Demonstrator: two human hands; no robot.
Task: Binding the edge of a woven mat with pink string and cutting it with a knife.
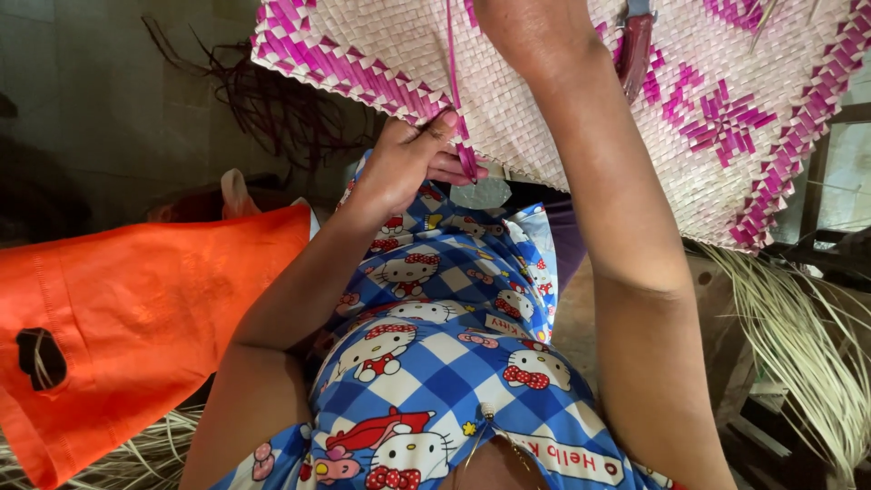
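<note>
Reference landmark: the woven mat (581,100), a pale plaited panel with a magenta border and magenta motifs, which lay across your lap and filled the upper part of the view.

Left hand (408,163): you held it at the near bordered edge of the mat, just below the magenta band. Thumb and fingers were pressed together on a magenta weaving strip (451,63). The grip sat at the strip's lower end, right where it left the mat's edge — a placement that, by judgement, kept the strand taut and flat against the plaiting. The strip ran straight up from your fingers over the mat's face and out of the top of the view.

Right hand (526,32): you had it resting on top of the mat, above and to the right of the strip. Only the back of the hand and wrist showed; the fingers were cut off by the top of the frame, so whether they were spread or closed cannot be told. The forearm lay across the mat and likely steadied the panel.

Surroundings, relative to the mat:
- A dark red handle (635,50) lay on the mat's face, right of your right wrist — the rest of the tool was hidden.
- An orange cloth (136,308) lay well off the mat's left corner.
- Loose pale straw strips (798,354) hung below its right edge.
- A tangle of dark strands (272,109) sat on the floor beyond its left border.
</note>
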